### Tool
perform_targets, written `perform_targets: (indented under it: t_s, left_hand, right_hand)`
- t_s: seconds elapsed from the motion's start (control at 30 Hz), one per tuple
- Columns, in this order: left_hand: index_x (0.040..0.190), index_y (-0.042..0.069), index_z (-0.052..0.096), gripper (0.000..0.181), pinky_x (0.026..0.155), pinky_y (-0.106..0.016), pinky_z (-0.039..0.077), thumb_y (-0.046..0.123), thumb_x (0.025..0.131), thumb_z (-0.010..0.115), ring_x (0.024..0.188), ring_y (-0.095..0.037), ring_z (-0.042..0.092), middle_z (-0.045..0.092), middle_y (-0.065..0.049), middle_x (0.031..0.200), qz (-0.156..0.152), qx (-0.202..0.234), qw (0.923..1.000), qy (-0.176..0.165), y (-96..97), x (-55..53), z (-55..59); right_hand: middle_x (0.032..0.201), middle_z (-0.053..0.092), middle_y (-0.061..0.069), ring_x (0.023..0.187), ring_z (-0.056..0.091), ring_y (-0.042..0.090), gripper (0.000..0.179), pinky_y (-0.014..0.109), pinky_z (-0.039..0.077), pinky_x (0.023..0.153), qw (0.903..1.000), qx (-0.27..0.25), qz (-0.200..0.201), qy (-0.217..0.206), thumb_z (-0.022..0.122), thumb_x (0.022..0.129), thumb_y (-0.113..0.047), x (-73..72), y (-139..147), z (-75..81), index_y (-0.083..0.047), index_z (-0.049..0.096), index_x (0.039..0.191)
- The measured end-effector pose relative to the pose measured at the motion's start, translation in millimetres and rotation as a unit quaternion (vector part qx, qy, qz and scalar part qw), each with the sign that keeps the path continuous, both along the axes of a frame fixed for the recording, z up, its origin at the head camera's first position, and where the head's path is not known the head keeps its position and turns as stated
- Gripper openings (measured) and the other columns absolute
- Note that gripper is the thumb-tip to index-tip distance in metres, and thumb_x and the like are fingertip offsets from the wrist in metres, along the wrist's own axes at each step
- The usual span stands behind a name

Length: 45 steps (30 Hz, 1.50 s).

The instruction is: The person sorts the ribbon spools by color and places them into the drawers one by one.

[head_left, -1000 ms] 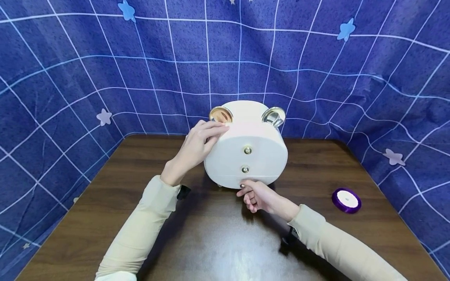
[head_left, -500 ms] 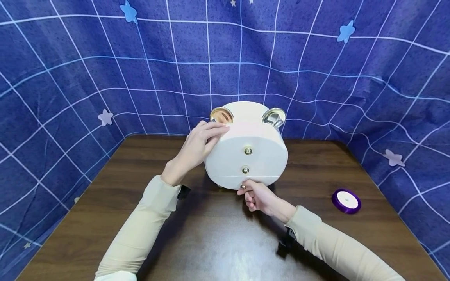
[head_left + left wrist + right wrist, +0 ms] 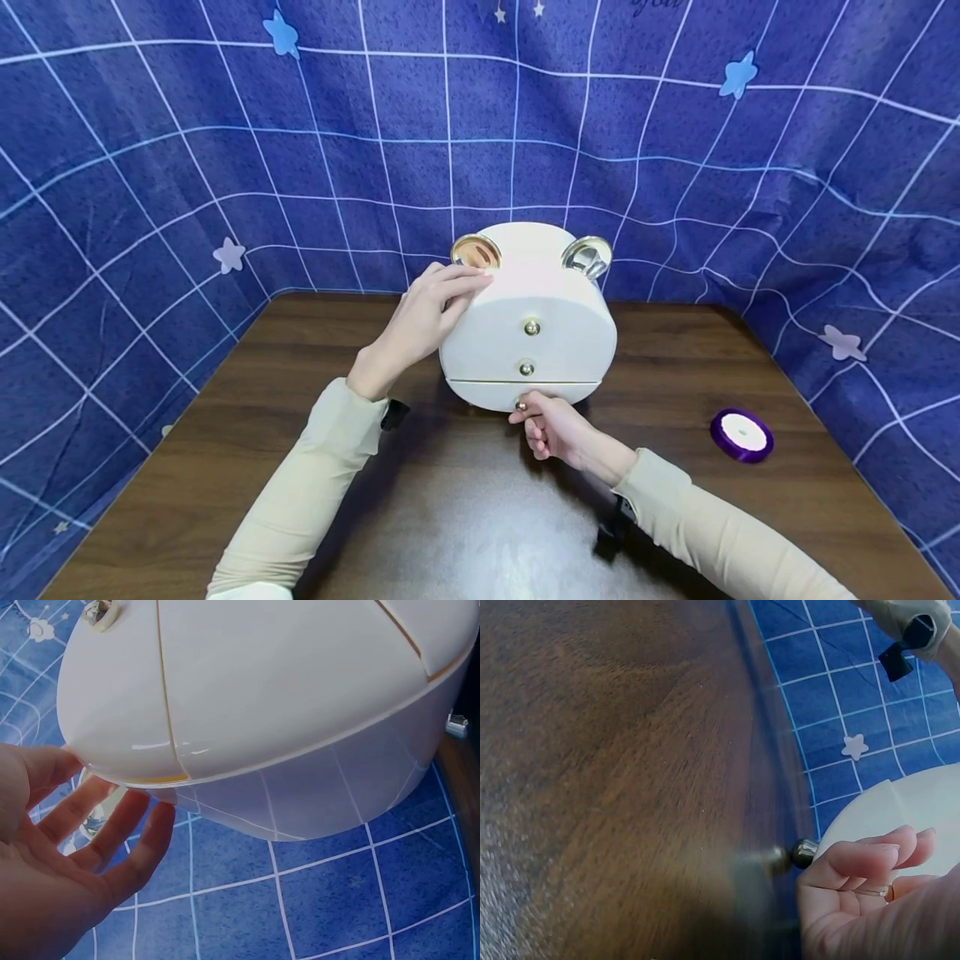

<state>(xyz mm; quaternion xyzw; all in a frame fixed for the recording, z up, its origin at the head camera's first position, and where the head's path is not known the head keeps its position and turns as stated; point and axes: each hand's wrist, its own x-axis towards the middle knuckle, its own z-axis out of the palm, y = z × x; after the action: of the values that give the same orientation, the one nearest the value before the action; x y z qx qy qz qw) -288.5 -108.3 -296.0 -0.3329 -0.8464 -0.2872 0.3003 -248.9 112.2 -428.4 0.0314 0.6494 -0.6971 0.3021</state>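
Observation:
A white rounded drawer box (image 3: 573, 342) shaped like a twin-bell alarm clock stands on the table, its drawers fitted with gold knobs. My left hand (image 3: 429, 312) rests on its upper left side, fingers extended just below the left bell (image 3: 477, 250). In the left wrist view, those fingertips (image 3: 161, 814) lie along the box's curved edge. With thumb and finger, my right hand (image 3: 558, 429) pinches the small knob (image 3: 521, 406) of the bottom drawer (image 3: 476, 393). A thin dark gap shows above that drawer. The right wrist view shows the hand's curled fingers, but its pinch is hidden.
A purple ribbon spool (image 3: 742, 435) with a white centre lies on the right of the brown wooden table (image 3: 315, 500). The right bell (image 3: 588, 257) sticks up from the box. A blue gridded curtain (image 3: 480, 125) with stars hangs behind and at both sides.
The seam above the bottom drawer has widened into a dark gap as my right hand draws the knob slightly forward. My left hand stays on the box.

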Motion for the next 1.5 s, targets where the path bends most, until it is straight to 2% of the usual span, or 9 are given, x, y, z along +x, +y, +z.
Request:
perform_targets:
  t_s: [0.2,0.53,1.27,1.4,1.5]
  left_hand:
    - [0.118,0.018,0.071,0.026,0.077,-0.033,0.043,0.015,0.096,0.057,0.092,-0.021,0.054,0.068,-0.002,0.122,0.004,-0.001,0.9999,-0.013,1.8,0.2,0.7]
    - [0.117,0.016,0.071,0.025,0.074,-0.033,0.042,0.015,0.097,0.055,0.089,-0.02,0.054,0.068,-0.002,0.121,0.007,0.007,0.9999,-0.009,2.1,-1.1,0.5]
    - [0.117,0.017,0.071,0.026,0.077,-0.033,0.043,0.015,0.097,0.055,0.092,-0.02,0.054,0.068,-0.001,0.121,0.008,0.013,0.9996,-0.024,3.2,-0.3,0.5]
    - [0.116,0.016,0.072,0.026,0.075,-0.033,0.043,0.014,0.097,0.055,0.091,-0.02,0.054,0.068,-0.002,0.12,0.007,0.014,0.9997,-0.018,3.2,-0.5,0.3]
    - [0.116,0.016,0.072,0.025,0.073,-0.032,0.042,0.014,0.096,0.056,0.089,-0.02,0.053,0.069,-0.002,0.12,0.008,0.015,0.9997,-0.017,2.8,-0.4,-0.4]
  right_hand:
    - [0.046,0.039,-0.008,0.04,0.037,0.006,0.031,0.02,0.032,0.044,1.0,-0.004,0.007,-0.005,0.043,0.096,-0.03,4.5,1,-0.8,-0.003,0.057,0.094]
    - [0.046,0.04,-0.008,0.039,0.039,0.006,0.03,0.022,0.033,0.043,0.9995,-0.002,0.032,0.008,0.045,0.096,-0.031,17.5,5,-1.8,-0.005,0.059,0.092]
    - [0.048,0.044,-0.008,0.039,0.041,0.006,0.029,0.023,0.036,0.042,0.9972,0.006,0.069,0.028,0.048,0.095,-0.031,62.5,14,-0.4,-0.006,0.062,0.092]
    - [0.049,0.045,-0.008,0.039,0.042,0.006,0.032,0.023,0.037,0.042,0.9968,0.007,0.074,0.028,0.048,0.095,-0.033,68.1,16,-0.6,-0.005,0.063,0.094]
    - [0.049,0.048,-0.008,0.039,0.044,0.005,0.04,0.022,0.038,0.041,0.9953,0.013,0.089,0.035,0.048,0.096,-0.037,70.6,20,1.1,0.0,0.064,0.098]
